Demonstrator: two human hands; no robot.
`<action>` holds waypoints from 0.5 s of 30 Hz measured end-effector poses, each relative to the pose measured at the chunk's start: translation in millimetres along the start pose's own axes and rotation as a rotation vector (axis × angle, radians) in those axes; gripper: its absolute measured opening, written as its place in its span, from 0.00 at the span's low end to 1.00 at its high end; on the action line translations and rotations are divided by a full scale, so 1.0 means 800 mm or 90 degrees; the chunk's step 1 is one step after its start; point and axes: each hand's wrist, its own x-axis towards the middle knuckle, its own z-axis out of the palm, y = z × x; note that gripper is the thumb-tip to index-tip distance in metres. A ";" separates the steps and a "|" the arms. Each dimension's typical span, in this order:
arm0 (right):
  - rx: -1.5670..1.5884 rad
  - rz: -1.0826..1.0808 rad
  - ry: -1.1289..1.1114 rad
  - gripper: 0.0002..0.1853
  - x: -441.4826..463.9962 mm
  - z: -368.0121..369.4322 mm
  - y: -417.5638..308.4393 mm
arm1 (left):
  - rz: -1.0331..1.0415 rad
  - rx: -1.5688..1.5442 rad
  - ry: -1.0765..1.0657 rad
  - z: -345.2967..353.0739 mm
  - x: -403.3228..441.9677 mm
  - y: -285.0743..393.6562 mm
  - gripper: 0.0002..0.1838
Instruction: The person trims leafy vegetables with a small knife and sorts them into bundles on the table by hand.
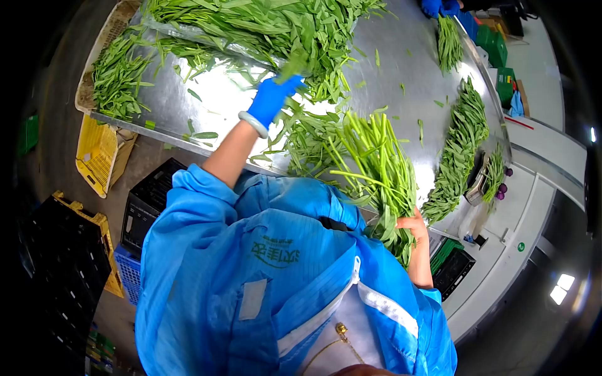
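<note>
One bare right hand [412, 227] is wrapping around the leafy end of a bunch [384, 178] at the near edge of the bench [401, 69], probably keeping the stems [370, 138] together, while leaves are hiding some of that grip. The gloved left hand [269, 101] is blurring beside the big pile [276, 28], so I can't tell how open it is or what it's holding.

At left, a yellow crate [96, 153] sits near a black crate [147, 210] and a blue basket [127, 276], with green bins [496, 51] upper right and lit lamps [565, 282] lower right.
</note>
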 end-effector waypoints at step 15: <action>-0.119 -0.176 -0.174 0.31 0.023 0.010 -0.003 | 0.067 0.279 0.059 -0.070 -0.002 -0.010 0.16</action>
